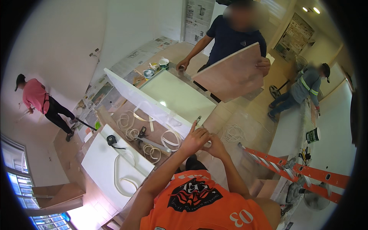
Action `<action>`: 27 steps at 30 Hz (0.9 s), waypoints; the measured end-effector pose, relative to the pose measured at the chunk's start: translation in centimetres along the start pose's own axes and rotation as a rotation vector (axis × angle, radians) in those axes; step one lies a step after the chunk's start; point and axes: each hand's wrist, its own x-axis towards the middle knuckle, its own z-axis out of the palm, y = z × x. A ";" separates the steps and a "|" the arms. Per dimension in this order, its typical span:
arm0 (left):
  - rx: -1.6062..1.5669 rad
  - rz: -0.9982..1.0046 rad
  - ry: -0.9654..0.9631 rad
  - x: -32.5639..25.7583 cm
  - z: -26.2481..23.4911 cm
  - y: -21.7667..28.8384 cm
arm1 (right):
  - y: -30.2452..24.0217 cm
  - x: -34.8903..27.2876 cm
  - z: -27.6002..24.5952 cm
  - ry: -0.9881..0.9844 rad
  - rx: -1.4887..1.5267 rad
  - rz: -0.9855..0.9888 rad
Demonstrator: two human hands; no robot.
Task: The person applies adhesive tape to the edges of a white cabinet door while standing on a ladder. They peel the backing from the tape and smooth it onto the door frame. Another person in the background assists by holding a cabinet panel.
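Observation:
My left hand (195, 140) is closed near the right end of a white panel standing on its edge (143, 98). A short slim thing with a dark and metallic tip (198, 119) sticks up beyond its fingers; its kind is too small to tell. Beside it, touching or almost so, my right hand (216, 147) is closed, with a bit of something pale at its fingers. A coil of pale edging strip (171, 140) lies left of my hands. Behind the standing panel lies a glossy pale panel (174, 94).
Across from me a person (234, 42) holds a brownish board (234, 73). More coils of strip (152, 153), a clamp-like tool (142, 132) and a tape measure (111, 140) lie leftward. An orange ladder (303, 172) stands right. Two other people work farther off.

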 end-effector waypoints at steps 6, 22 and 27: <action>0.113 -0.069 0.024 0.3 -0.1 1.3 | 1.2 3.6 -0.7 -0.038 0.355 -0.077; 0.309 -0.428 0.388 -0.2 3.3 6.0 | 3.7 4.9 3.2 -0.238 0.398 -0.452; 0.237 -0.545 0.545 0.8 4.5 6.9 | 3.3 4.3 2.8 -0.216 0.450 -0.410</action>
